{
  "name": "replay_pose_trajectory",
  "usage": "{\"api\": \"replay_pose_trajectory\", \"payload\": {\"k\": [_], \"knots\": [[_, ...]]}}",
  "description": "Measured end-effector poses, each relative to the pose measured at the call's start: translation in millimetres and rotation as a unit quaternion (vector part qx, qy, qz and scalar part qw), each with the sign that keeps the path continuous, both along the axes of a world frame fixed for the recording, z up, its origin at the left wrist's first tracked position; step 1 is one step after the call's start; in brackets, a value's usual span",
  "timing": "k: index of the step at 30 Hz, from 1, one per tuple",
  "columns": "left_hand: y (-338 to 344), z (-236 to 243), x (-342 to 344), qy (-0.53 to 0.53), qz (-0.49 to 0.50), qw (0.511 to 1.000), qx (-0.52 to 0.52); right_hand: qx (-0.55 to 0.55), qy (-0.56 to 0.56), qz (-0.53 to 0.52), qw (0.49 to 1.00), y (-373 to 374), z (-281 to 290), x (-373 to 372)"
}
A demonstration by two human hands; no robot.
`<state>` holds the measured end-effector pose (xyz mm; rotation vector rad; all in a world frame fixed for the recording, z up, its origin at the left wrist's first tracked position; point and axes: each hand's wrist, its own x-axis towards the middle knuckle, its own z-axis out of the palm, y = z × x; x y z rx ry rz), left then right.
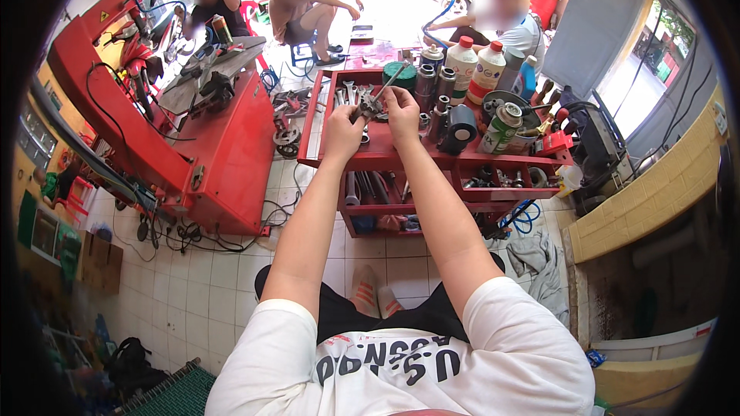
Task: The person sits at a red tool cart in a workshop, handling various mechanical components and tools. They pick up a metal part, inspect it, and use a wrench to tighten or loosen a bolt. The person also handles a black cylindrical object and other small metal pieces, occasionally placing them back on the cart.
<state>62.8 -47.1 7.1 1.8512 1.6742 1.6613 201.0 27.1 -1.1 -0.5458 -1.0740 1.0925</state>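
Observation:
Above the left part of a red tool cart (311, 146), both my hands meet at a small grey metal part (371, 105). My left hand (342, 131) is closed around the part. A thin metal rod (394, 78) slants up from it, and my right hand (403, 115) is closed in a pinch at the rod's lower side. My fingers partly cover where rod and part meet, so I cannot tell whether they are joined. Several wrenches (351, 92) lie on the cart just beyond my left hand. A green round container (399, 73) stands behind my right hand.
White bottles with red caps (463, 62), a green and white spray can (502, 128) and a dark cylinder (459, 129) crowd the cart's right side. A large red machine (223, 162) stands at left. Three people sit beyond. Grey cloth (538, 266) lies on the floor.

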Motion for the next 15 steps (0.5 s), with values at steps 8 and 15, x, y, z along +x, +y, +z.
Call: {"api": "replay_pose_trajectory", "payload": {"k": [8,15], "knots": [[-0.8,-0.8,-1.7,0.022,0.049,0.998,0.009,-0.007,-0.009,-0.036,0.999,4.6,-0.2,2.1],[-1.1,-1.7,1.2,0.039,0.054,0.998,-0.022,-0.062,0.063,0.025,0.996,0.8,2.5,9.4]]}}
